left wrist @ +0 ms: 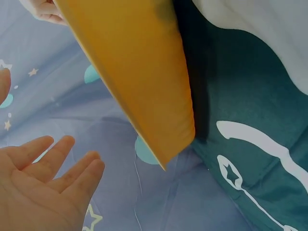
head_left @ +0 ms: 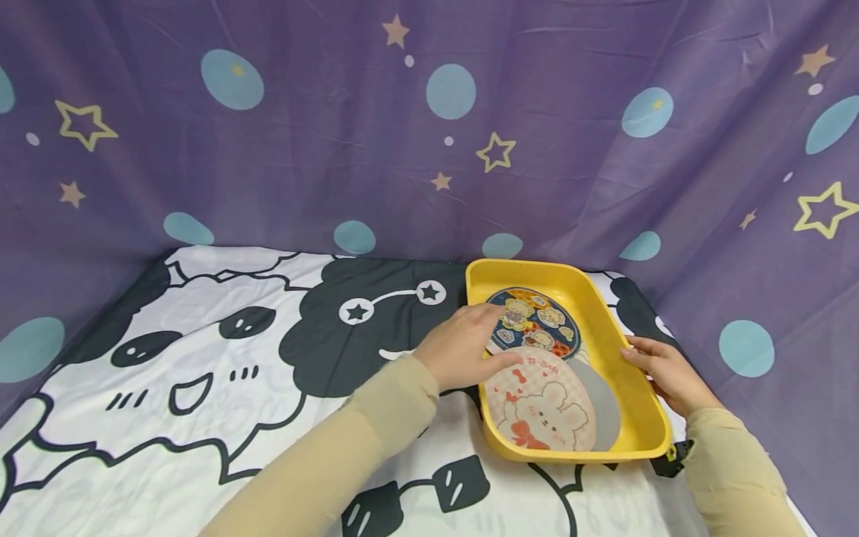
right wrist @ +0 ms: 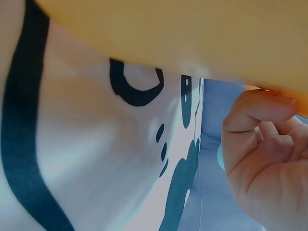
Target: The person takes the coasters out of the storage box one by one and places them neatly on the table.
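Observation:
A yellow tray (head_left: pixel 607 321) stands at the right of the cloth. Inside it lie several round flat discs: a dark blue one with cartoon figures (head_left: pixel 540 321), a pale pink one with a bear (head_left: pixel 543 406), and a plain grey one (head_left: pixel 607 406) partly under the pink. My left hand (head_left: pixel 463 347) reaches over the tray's left rim near the discs, its fingers extended and spread in the left wrist view, holding nothing. With thumb and curled fingers, my right hand (head_left: pixel 671 377) grips the right rim; the right wrist view shows this hand (right wrist: pixel 269 149) against the tray's side.
A white and black cartoon-print cloth (head_left: pixel 268 447) covers the surface. Behind and to the right hangs a purple curtain (head_left: pixel 335 149) with stars and blue dots, close to the tray's far edge. A small black item (head_left: pixel 667 462) is by the tray's near right corner.

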`<state>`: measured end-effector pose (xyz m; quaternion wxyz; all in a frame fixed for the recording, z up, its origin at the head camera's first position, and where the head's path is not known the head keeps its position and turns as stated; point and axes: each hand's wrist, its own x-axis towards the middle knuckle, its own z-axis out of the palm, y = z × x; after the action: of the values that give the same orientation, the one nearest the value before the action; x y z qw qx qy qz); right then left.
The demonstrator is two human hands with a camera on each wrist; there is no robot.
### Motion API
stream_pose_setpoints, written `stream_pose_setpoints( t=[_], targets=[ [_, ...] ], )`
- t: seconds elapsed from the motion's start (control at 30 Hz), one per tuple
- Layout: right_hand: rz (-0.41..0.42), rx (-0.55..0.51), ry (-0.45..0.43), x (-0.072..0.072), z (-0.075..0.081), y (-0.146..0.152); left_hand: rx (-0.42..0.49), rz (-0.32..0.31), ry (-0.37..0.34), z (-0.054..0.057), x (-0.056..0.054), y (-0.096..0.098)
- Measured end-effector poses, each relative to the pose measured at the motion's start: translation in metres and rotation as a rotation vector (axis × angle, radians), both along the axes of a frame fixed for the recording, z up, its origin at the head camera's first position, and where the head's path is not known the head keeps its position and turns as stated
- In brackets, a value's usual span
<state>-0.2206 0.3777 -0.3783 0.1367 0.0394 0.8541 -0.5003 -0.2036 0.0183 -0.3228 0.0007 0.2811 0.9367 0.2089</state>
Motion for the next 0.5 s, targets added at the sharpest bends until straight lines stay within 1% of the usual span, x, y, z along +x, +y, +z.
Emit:
stream_pose_setpoints(
  t=[0.3,0.4,0.5],
  targets=[
    [0.014,0.037,0.002,0.000,-0.001,0.000,0.006,-0.015,0.001,0.003,-0.001,0.010],
    [0.020,0.053,0.002,0.000,0.000,0.000,0.011,-0.013,-0.022,0.005,-0.002,0.014],
    [0.025,0.064,0.011,0.000,0.002,-0.001,0.034,-0.008,-0.076,0.007,-0.004,0.018]
  ],
)
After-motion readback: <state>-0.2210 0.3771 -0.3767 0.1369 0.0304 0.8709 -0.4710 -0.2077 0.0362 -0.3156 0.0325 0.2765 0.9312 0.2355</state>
